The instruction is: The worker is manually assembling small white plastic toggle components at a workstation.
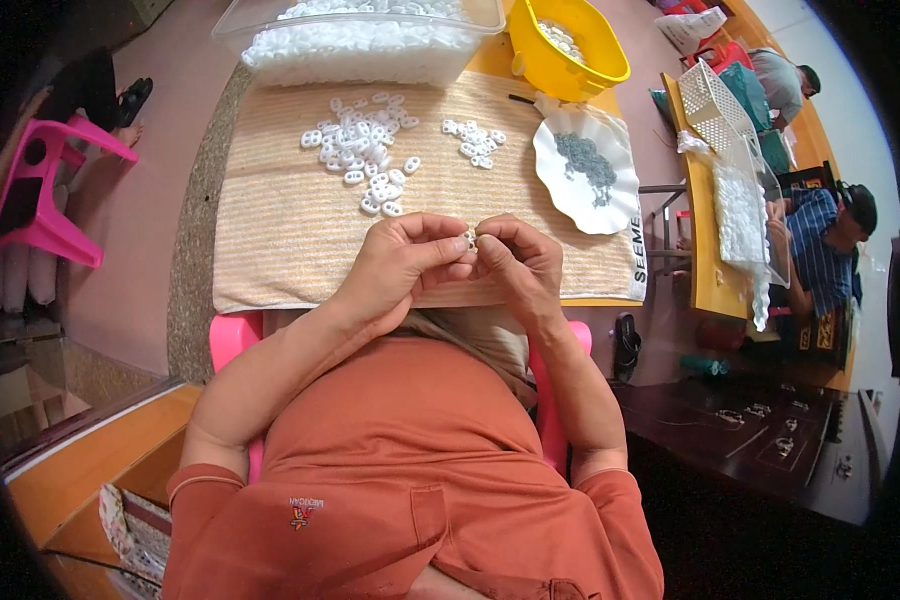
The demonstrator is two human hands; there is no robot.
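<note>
My left hand (410, 255) and my right hand (518, 260) meet over the near edge of a striped beige towel (270, 220). Thumbs and fingertips of both pinch one small white plastic piece (472, 238) between them; fingers cover most of it. Beyond my left hand spreads a loose pile of white oval pieces with two holes each (360, 145). A smaller cluster of white pieces (475, 142) lies to its right. Past my right hand, a white scalloped dish (580, 217) carries a heap of tiny grey-green parts (585, 165), too small to make out singly.
A clear bin (355, 65) full of white pieces stands at the far side, beside a yellow basin (530, 75) with more pieces. A pink stool (55, 190) is on the left. To the right, a person in a striped shirt (820, 245) sits at another table (708, 285).
</note>
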